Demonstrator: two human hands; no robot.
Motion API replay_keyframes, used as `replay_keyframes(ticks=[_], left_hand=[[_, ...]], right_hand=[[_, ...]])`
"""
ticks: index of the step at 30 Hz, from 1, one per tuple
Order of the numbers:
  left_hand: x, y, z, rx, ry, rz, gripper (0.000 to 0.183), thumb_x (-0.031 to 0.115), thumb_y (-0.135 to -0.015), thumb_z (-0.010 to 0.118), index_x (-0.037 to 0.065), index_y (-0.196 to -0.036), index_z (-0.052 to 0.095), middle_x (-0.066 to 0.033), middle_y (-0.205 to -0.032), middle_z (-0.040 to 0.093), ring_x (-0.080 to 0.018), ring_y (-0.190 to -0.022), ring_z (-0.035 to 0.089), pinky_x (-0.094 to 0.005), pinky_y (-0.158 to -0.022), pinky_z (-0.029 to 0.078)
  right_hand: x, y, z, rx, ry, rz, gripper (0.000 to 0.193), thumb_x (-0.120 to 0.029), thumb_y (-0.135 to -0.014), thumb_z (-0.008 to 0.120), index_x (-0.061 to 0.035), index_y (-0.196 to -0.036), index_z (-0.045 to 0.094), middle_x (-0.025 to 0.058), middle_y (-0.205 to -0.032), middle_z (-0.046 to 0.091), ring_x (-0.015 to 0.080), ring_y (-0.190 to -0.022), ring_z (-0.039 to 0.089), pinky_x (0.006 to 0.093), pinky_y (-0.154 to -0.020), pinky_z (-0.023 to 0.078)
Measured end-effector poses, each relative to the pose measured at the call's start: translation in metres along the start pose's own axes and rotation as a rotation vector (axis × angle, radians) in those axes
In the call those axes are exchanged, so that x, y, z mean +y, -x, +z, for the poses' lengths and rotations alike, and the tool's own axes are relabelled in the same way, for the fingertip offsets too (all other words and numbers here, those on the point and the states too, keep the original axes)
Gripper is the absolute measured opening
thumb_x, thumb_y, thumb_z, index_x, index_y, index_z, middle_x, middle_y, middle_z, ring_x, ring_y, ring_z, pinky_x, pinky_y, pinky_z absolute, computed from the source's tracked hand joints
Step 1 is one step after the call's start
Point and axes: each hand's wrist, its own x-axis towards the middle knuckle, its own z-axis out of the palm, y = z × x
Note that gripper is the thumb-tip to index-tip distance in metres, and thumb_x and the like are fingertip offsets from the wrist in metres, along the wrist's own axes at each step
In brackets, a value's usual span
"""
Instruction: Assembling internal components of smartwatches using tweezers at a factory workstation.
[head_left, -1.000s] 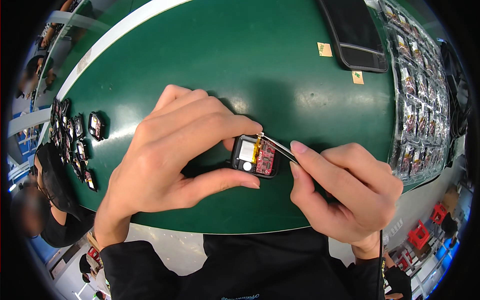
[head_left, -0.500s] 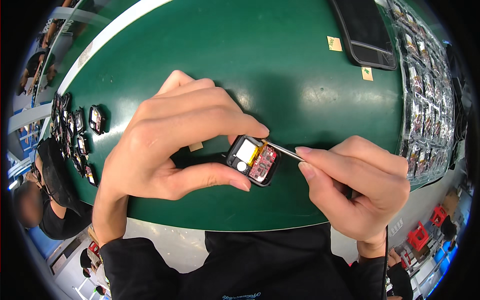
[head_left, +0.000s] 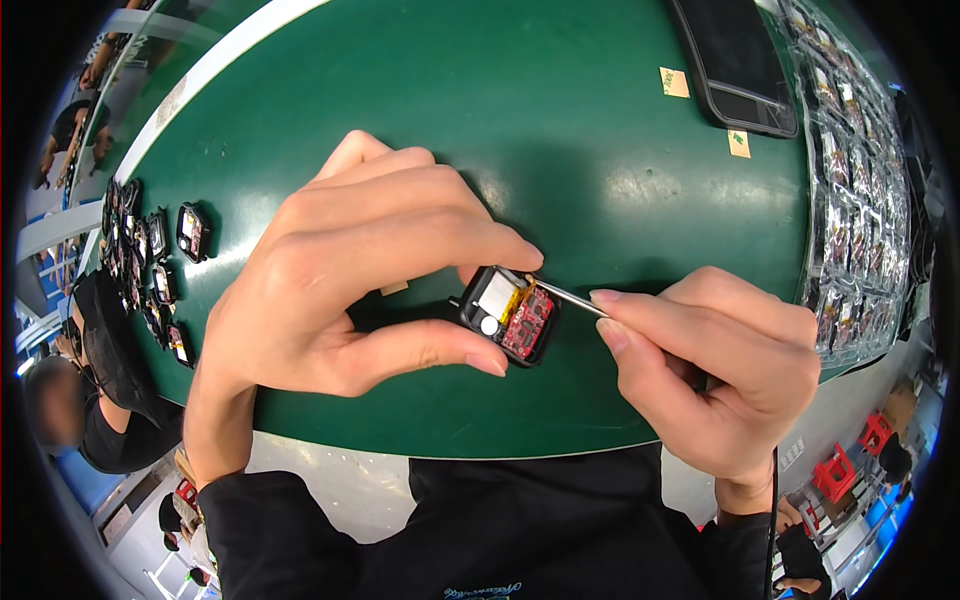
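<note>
Between its thumb and index finger, my left hand (head_left: pixel 350 270) pinches a small open black electronic device (head_left: pixel 508 314) by its edges. Inside the casing show a red circuit board (head_left: pixel 528 322), a silvery-white block, a round white part and yellow tape. My right hand (head_left: pixel 720 370) is closed around a thin metal tool (head_left: pixel 570 297), probably tweezers or a pick. Its tip meets the upper edge of the casing, close to the yellow tape and the left index fingertip. The right palm hides the tool's other end.
Several similar open devices (head_left: pixel 140 260) are heaped at the table's left edge. A black phone (head_left: pixel 735 70) lies at the far right, with small paper tags (head_left: pixel 675 82) beside it. Clear plastic trays (head_left: pixel 855 200) of parts line the right edge. Another person sits at the left.
The device has tilted slightly in my left fingers, and its board catches less glare. Both hands keep nearly the same place, with the tool's tip still at the casing.
</note>
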Motion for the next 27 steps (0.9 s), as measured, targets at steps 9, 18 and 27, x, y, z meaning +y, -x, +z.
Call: replay_keyframes(ticks=[9,18,27], left_hand=[[0.004,-0.002,0.001,-0.003,0.008,0.012,0.063,0.06,-0.075,0.09,0.006,-0.108,0.085,-0.0036,-0.088,0.077,-0.0189,-0.073,0.062,-0.0342,-0.072,0.038],[0.001,-0.003,-0.001,-0.014,-0.052,0.097,0.059,0.057,-0.076,0.09,0.006,-0.107,0.085,-0.0039,-0.087,0.076,-0.0199,-0.072,0.062,-0.0369,-0.073,0.037],[0.011,-0.011,-0.003,-0.003,-0.076,0.061,0.057,0.034,-0.074,0.1,0.005,-0.119,0.081,-0.0032,-0.088,0.073,-0.0201,-0.073,0.061,-0.0354,-0.072,0.04]], right_hand=[[0.001,0.004,0.002,0.0,0.0,-0.014,0.023,0.01,-0.079,0.082,0.0033,-0.1,0.087,0.0049,-0.071,0.068,0.0074,-0.054,0.055,0.0244,-0.048,0.036],[0.004,0.005,0.005,0.008,0.004,-0.042,0.024,0.01,-0.078,0.081,0.002,-0.1,0.087,0.003,-0.07,0.067,0.0042,-0.049,0.049,0.0233,-0.046,0.032],[0.0,0.007,-0.008,0.128,-0.093,-0.047,0.021,0.005,-0.076,0.085,-0.0011,-0.096,0.084,0.0028,-0.069,0.064,0.0114,-0.046,0.05,0.0283,-0.043,0.035]])
